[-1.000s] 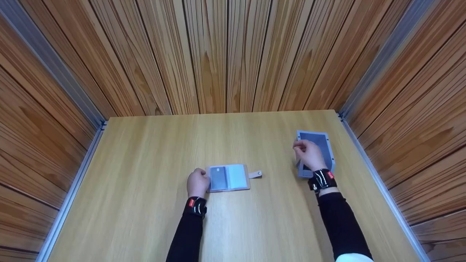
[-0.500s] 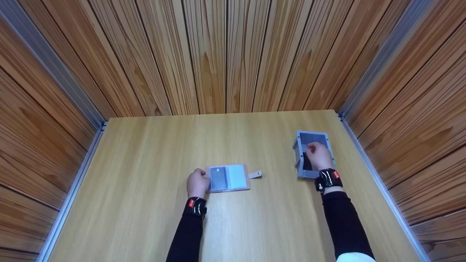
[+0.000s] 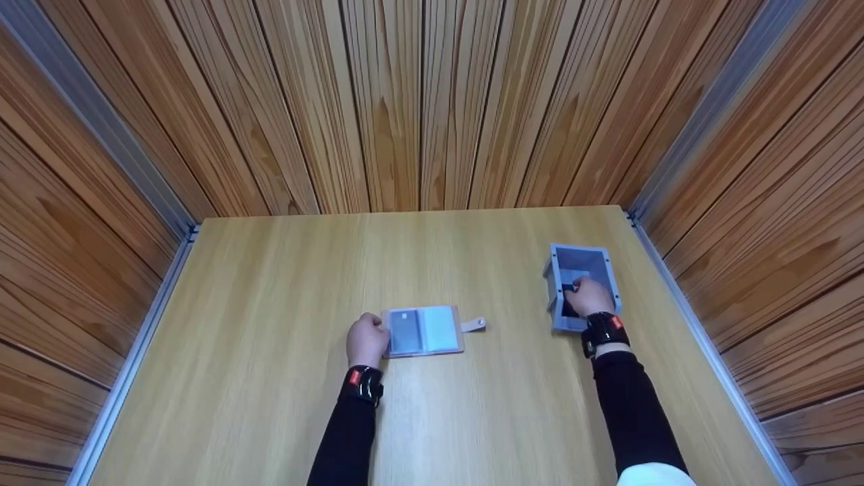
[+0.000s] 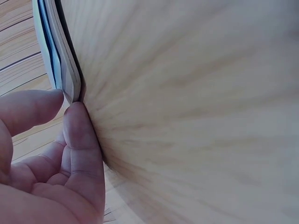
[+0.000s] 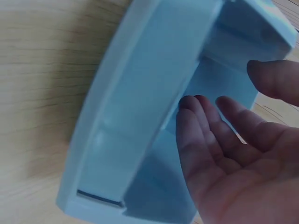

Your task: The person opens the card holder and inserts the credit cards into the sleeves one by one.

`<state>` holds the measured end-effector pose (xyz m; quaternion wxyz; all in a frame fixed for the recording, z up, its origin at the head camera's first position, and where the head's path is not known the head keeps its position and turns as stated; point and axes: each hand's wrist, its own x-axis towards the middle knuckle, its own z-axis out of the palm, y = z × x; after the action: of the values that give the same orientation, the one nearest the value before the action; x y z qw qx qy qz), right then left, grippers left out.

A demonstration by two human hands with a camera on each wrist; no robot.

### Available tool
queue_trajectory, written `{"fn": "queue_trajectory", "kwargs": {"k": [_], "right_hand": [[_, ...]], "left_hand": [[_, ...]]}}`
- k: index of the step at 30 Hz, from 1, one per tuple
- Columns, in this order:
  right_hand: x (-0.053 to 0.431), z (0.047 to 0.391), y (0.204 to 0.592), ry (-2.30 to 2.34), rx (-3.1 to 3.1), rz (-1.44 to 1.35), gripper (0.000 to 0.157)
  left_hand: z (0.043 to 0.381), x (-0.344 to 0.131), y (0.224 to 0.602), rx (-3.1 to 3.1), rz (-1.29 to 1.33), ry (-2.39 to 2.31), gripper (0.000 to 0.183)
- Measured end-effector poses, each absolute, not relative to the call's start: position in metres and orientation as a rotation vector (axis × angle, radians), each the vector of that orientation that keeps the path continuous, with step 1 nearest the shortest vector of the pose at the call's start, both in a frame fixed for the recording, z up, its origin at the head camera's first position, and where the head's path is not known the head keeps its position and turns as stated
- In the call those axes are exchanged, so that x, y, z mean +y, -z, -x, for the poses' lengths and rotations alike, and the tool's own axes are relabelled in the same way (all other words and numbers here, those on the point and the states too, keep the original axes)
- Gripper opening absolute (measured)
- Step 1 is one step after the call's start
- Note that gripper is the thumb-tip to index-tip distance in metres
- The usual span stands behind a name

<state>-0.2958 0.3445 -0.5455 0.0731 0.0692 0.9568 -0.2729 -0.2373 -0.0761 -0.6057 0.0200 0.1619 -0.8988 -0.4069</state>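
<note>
An open card holder (image 3: pixel 423 330) with clear plastic sleeves lies on the table, its snap strap (image 3: pixel 474 324) pointing right. My left hand (image 3: pixel 367 339) pinches its left edge; in the left wrist view, thumb and fingertip meet at the corner of the stacked sleeves (image 4: pixel 57 51). On the right stands a grey-blue plastic bin (image 3: pixel 582 253). My right hand (image 3: pixel 591 297) reaches down inside it. In the right wrist view the thumb (image 5: pixel 275 79) stands apart from the bent fingers, and nothing shows between them. A dark patch by these fingers in the head view is unclear.
Wooden plank walls (image 3: pixel 391 108) enclose the table (image 3: pixel 283 283) at the back and both sides. Metal rails (image 3: pixel 702 337) run along the side edges. The bin is near the right rail.
My right hand has moved from above the bin's left rim to inside the bin, lower and nearer its front. The left hand and card holder have stayed in place.
</note>
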Motion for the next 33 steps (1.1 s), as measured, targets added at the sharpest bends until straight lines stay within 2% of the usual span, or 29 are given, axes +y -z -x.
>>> {"fn": "queue_trajectory", "kwargs": {"k": [23, 33], "right_hand": [[0.352, 0.3, 0.555, 0.716, 2.83, -0.19, 0.049], [0.355, 0.3, 0.555, 0.808, 2.787, -0.253, 0.048]], "left_hand": [[0.237, -0.076, 0.605, -2.794, -0.488, 1.252, 0.026], [0.238, -0.077, 0.605, -2.806, -0.497, 1.252, 0.026]]}}
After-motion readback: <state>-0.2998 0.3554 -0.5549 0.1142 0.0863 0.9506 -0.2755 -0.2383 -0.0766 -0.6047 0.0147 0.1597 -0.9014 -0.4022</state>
